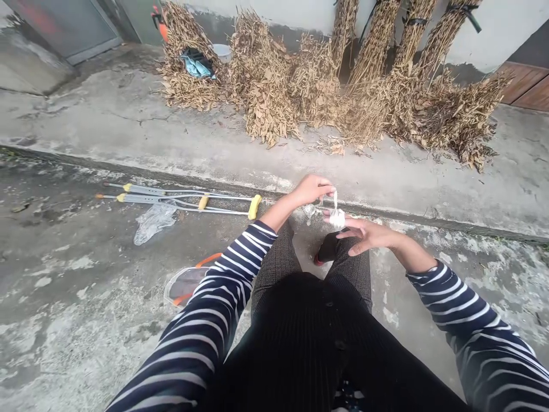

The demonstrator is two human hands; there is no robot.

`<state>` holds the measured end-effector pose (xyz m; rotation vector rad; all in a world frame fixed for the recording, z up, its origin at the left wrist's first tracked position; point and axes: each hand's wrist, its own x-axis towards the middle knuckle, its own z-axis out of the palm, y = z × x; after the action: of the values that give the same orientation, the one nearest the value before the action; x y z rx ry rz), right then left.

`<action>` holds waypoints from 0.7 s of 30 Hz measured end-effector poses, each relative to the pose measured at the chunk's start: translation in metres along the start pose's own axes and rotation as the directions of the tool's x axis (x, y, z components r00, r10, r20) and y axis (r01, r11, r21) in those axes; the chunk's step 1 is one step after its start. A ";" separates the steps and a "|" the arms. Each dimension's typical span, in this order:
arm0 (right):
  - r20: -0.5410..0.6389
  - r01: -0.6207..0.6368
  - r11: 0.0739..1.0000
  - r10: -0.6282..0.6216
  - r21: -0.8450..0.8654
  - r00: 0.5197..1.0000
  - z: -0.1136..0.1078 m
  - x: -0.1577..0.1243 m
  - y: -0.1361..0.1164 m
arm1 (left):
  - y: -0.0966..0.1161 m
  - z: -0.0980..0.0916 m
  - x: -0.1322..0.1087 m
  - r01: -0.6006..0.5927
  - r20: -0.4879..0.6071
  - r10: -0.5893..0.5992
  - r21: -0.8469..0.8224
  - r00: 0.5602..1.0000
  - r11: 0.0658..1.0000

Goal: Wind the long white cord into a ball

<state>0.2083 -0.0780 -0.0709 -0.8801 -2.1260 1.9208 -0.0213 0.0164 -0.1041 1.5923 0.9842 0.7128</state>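
My left hand (315, 190) pinches the end of a narrow white bandage (337, 218) between thumb and fingertips. From there the strip runs down, taut, to the fingers of my right hand (369, 234), where several turns of it are wrapped. The fingers of my right hand are stretched out, with the thumb held apart. Both hands are above my knees, the left slightly farther from me. Behind the bandage, a small crumpled clear wrapper (309, 212) shows near the step edge, partly hidden.
A pair of crutches (254, 207) lies at the left along the concrete step (206, 150), beside a clear plastic bag (155, 222). An orange-and-white item (186, 283) lies partly behind my left sleeve. Dried plant bundles (270, 86) lean on the wall.
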 end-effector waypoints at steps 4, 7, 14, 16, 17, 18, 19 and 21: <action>-0.036 0.083 0.970 -0.076 0.228 0.996 -0.001 -0.004 -0.003 | -0.023 0.024 -0.012 0.113 0.057 -0.104 -0.216 0.993 0.970; -0.049 0.146 0.928 -0.137 0.343 0.989 0.000 -0.003 0.000 | -0.037 0.036 -0.028 0.181 0.099 -0.157 -0.336 0.983 0.924; -0.057 0.162 0.880 -0.153 0.448 0.987 -0.001 0.001 0.002 | -0.037 0.041 -0.046 0.131 0.137 -0.074 -0.471 0.988 0.872; -0.080 0.165 0.860 -0.145 0.482 0.986 -0.001 0.001 0.001 | -0.031 0.041 -0.051 0.124 0.189 -0.030 -0.505 0.981 0.854; -0.094 0.167 0.851 -0.138 0.497 0.986 -0.001 0.001 0.000 | -0.028 0.040 -0.054 0.129 0.216 -0.017 -0.519 0.976 0.845; -0.105 0.169 0.844 -0.134 0.509 0.985 0.000 0.001 -0.002 | -0.025 0.040 -0.057 0.135 0.234 -0.007 -0.535 0.972 0.834; -0.114 0.172 0.840 -0.132 0.515 0.985 0.000 0.001 -0.003 | -0.021 0.039 -0.060 0.138 0.244 0.001 -0.553 0.970 0.822; -0.134 0.183 0.838 -0.132 0.514 0.982 0.001 0.002 -0.007 | -0.016 0.038 -0.063 0.150 0.264 0.018 -0.599 0.964 0.787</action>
<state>0.2041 -0.0782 -0.0650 -0.6384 -1.4379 2.1555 -0.0229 -0.0562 -0.1262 1.0267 0.5269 0.6676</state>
